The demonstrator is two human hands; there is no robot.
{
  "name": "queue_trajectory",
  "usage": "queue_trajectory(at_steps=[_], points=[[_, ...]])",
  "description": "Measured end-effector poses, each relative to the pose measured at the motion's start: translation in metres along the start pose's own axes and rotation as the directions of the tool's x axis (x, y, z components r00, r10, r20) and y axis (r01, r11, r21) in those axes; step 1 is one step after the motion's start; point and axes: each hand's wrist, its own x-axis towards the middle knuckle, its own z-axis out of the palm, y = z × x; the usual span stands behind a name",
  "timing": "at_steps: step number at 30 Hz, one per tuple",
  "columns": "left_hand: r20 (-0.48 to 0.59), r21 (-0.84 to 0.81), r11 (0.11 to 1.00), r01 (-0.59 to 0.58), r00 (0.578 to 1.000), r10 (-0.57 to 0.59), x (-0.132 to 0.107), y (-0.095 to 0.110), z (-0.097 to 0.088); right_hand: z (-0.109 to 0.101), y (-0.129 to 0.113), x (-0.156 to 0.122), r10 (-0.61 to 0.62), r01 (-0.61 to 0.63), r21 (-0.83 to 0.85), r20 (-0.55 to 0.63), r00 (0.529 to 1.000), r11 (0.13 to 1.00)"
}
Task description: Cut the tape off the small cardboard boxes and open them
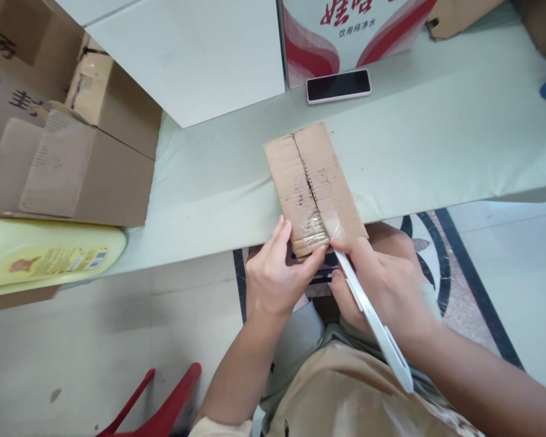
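A small, flat cardboard box (pixel 341 182) lies at the near edge of the cloth-covered table, its near end sticking out over the edge. Down its top runs a dark seam, with shiny clear tape at the near end. My left hand (pixel 275 270) grips the near left corner, thumb along the near edge and fingers at the side. In my right hand (pixel 384 282) is a white utility knife (pixel 373 318), its handle slanting back toward my lap. The knife's front end meets the seam at the box's near edge; the blade itself is hidden by my fingers.
A phone (pixel 339 87) lies beyond the box, before a red-and-white carton (pixel 359 36). Next to that stands a large white box (pixel 200 54). Cardboard boxes (pixel 118 170) and a yellow bottle (pixel 50 255) fill the left side. Red chair parts (pixel 164 406) show below on the floor.
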Motion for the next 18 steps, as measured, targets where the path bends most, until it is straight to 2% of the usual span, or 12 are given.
queue_trajectory(at_steps=[5,12,18], points=[[0.005,0.004,1.000,-0.024,1.000,0.024,0.000,0.000,0.001,-0.005,0.004,-0.006,-0.033,0.033,0.004,0.039,0.999,0.999],[0.029,-0.010,0.999,0.042,0.999,-0.042,-0.003,-0.001,0.002,-0.008,0.007,-0.013,-0.029,0.027,0.067,0.035,0.999,0.997],[0.105,-0.015,0.996,0.086,0.991,-0.084,-0.003,-0.001,-0.001,-0.009,0.007,-0.019,0.054,-0.056,0.021,0.087,0.995,0.998]])
